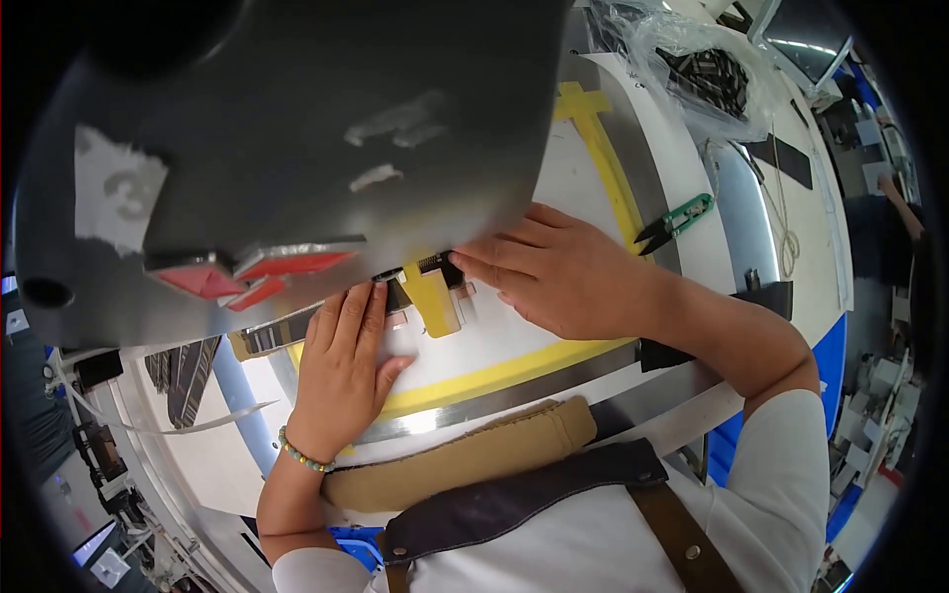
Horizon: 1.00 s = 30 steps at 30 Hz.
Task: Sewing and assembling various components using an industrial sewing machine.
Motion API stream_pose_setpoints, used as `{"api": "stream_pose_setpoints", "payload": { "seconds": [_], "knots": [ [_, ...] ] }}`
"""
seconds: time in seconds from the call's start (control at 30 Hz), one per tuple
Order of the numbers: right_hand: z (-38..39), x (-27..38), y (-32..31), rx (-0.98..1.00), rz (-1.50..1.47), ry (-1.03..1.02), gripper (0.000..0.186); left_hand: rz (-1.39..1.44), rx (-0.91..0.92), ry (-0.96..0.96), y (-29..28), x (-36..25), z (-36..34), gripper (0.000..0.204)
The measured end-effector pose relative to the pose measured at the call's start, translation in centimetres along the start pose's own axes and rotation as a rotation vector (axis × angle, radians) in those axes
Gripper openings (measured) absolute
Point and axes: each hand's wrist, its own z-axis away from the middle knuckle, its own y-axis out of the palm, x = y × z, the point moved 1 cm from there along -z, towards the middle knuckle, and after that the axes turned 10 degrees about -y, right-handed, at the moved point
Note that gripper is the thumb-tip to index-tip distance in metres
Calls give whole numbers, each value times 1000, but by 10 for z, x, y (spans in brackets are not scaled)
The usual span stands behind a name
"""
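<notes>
A dark sewing machine head (pixel 326 128) overhangs the work, hiding the stitching point. Below it a dark strip (pixel 285 331) lies on the white plate (pixel 494 351), which has yellow tape borders. My left hand (pixel 341 361) rests on the strip with fingers stretched out and thumb apart, holding nothing I can see. My right hand (pixel 563 272) lies flat at the strip's right end, fingertips partly under the head's edge. Between my hands, a yellow taped guide (pixel 432 306) crosses the strip. Green-handled thread snips (pixel 682 219) lie just beyond my right hand.
A clear bag of dark pieces (pixel 707 79) sits at back right. More dark strips (pixel 183 381) lie at left. A padded tan bar (pixel 460 455) runs along the front edge. Another person's arm (pixel 900 203) shows at far right, beside other workstations.
</notes>
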Motion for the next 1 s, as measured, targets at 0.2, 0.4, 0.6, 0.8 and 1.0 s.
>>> {"api": "stream_pose_setpoints", "payload": {
  "seconds": [0.2, 0.4, 0.6, 0.8, 1.0],
  "knots": [
    [3, -4, 5, -32, 14, -35, 42, -51, -25, -18, 2, -4, 0, 90],
    [0, -3, 6, -93, 2, -22, 35, -15, -59, 2, 0, -4, -2, 87],
    [-1, -3, -5, -195, -38, 13, 44, -37, -131, 44, 0, -2, -2, 82],
    [-3, -3, -7, -162, -80, 6, 38, -48, -159, 55, 3, 0, -1, 80],
    [-1, -3, -3, -110, -54, -1, 41, 12, -115, 34, 2, 0, -1, 81]
  ]
}}
